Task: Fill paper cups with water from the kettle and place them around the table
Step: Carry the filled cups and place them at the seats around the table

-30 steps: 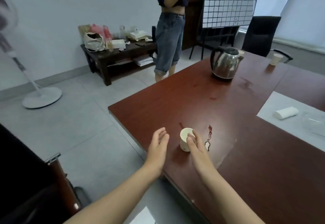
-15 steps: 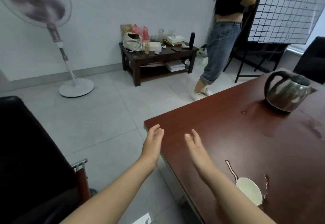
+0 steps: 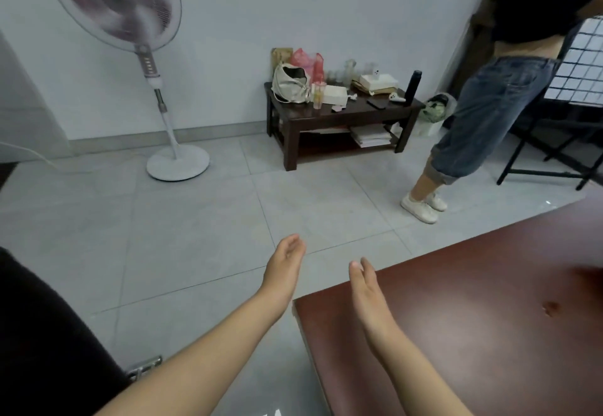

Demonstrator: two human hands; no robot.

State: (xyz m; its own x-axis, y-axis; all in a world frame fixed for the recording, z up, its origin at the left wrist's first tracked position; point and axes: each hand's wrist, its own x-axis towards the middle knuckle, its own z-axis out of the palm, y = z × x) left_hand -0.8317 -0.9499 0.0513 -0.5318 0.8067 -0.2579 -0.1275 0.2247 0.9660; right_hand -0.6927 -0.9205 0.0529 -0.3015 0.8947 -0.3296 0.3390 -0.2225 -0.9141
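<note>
View from a head camera looking down at a person's two bare forearms, which reach forward side by side with the palms facing each other. The left hand (image 3: 284,265) is over the grey tiled floor (image 3: 195,220), its fingers (image 3: 292,246) loosely extended and holding nothing. The right hand (image 3: 367,291) is over the near corner of the desk (image 3: 473,334), its fingers (image 3: 362,269) straight, close together and also holding nothing; whether it touches the wood cannot be told. The reddish-brown desk fills the lower right of the view, and a small wet spot (image 3: 551,308) lies on its top, well apart from the right hand. At the lower left is the dark edge of a black chair (image 3: 39,334). A white pedestal fan (image 3: 120,1) with blurred blades stands at the upper left, by the pale wall. Against the same wall, near the centre, is a low dark wooden stand (image 3: 342,115) carrying a cream bag (image 3: 290,86), pink plastic bags (image 3: 303,58), a white box (image 3: 332,94), stacked books (image 3: 378,83) and an upright black bottle (image 3: 413,87), with papers on its lower shelf. To the right of the stand another person stands in a black top, rolled-up jeans (image 3: 489,115) and white sneakers (image 3: 421,208). A gridded white board (image 3: 580,66) shows at the right edge, behind this person.
</note>
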